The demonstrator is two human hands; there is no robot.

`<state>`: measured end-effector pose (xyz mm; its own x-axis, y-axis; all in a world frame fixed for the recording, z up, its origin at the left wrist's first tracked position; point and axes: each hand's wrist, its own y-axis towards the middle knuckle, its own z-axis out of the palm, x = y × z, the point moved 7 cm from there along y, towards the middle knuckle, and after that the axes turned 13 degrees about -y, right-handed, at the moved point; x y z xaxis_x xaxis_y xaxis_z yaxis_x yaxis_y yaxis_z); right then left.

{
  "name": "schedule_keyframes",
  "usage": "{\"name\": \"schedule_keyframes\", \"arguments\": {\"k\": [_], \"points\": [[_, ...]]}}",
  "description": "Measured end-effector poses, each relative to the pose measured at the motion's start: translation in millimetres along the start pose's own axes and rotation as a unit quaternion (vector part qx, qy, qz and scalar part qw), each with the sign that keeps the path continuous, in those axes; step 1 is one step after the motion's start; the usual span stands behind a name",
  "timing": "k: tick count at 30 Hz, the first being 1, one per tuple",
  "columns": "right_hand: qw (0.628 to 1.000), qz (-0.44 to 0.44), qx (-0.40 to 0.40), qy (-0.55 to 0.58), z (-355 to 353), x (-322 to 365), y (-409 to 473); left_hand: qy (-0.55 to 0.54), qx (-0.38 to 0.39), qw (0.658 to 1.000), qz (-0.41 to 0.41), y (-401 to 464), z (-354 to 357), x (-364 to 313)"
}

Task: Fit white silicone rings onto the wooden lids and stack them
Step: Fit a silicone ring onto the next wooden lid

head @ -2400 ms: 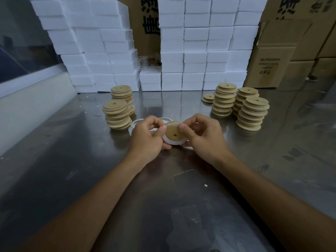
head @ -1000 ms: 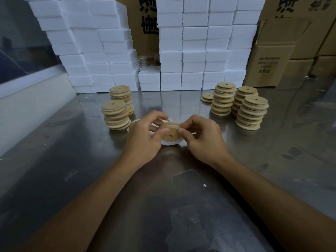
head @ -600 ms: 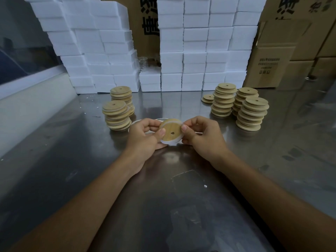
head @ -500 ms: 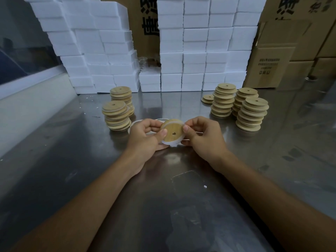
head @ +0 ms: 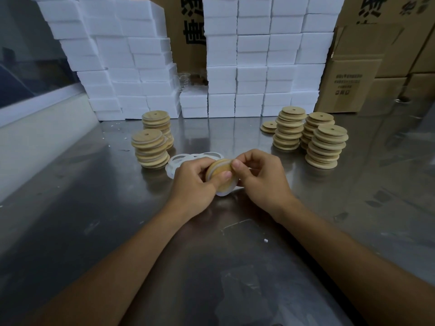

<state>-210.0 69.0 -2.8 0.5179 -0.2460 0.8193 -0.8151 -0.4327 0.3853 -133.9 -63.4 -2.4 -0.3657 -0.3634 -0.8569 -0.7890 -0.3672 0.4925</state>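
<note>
I hold a wooden lid (head: pixel 217 171) between both hands just above the steel bench (head: pixel 94 208), at the middle of the scene. My left hand (head: pixel 193 182) has its grip closed on the lid's left side, thumb laid across the near face and fingers curled behind it. My right hand (head: pixel 261 180) pinches the lid's upper right edge between thumb and forefinger, its other fingers curled. A white ring (head: pixel 226 191) shows along the lid's lower edge and hangs just below my left thumb; how far round it sits I cannot tell, since my fingers hide the rest. Half a second ago the lid faced me flat with its centre hole showing and my thumbs at its two sides; now it is tipped with its top edge away, my left thumb covers the hole, and my right thumb has come up to the top rim. Loose white rings (head: pixel 183 160) lie on the bench just behind my left hand, unmoved. Two stacks of lids (head: pixel 150 149) stand to the far left and three taller stacks (head: pixel 326 147) to the far right, with a short pile (head: pixel 269 127) beside them, all as before. White foam blocks (head: pixel 254 55) and cardboard boxes (head: pixel 353 83) line the far edge.
</note>
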Motion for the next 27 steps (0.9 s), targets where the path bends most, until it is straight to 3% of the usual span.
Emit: {"name": "schedule_keyframes", "arguments": {"k": [10, 16, 25, 27], "points": [[0.995, 0.046, 0.045, 0.071, 4.7, -6.0, 0.8, -0.125, -0.037, 0.987, -0.091, -0.2, -5.8, 16.4], [0.99, 0.08, 0.03, 0.112, 2.7, -9.7, 2.0, -0.163, -0.052, 0.976, -0.133, -1.8, -4.4, 19.0], [0.981, 0.104, 0.047, 0.159, 10.7, -7.4, -2.7, -0.207, -0.068, 0.963, -0.159, -2.4, -4.9, 21.2], [0.99, 0.078, 0.02, 0.116, 5.5, -4.1, -2.9, -0.191, -0.056, 0.969, -0.149, -2.7, -3.4, 19.5]]}}
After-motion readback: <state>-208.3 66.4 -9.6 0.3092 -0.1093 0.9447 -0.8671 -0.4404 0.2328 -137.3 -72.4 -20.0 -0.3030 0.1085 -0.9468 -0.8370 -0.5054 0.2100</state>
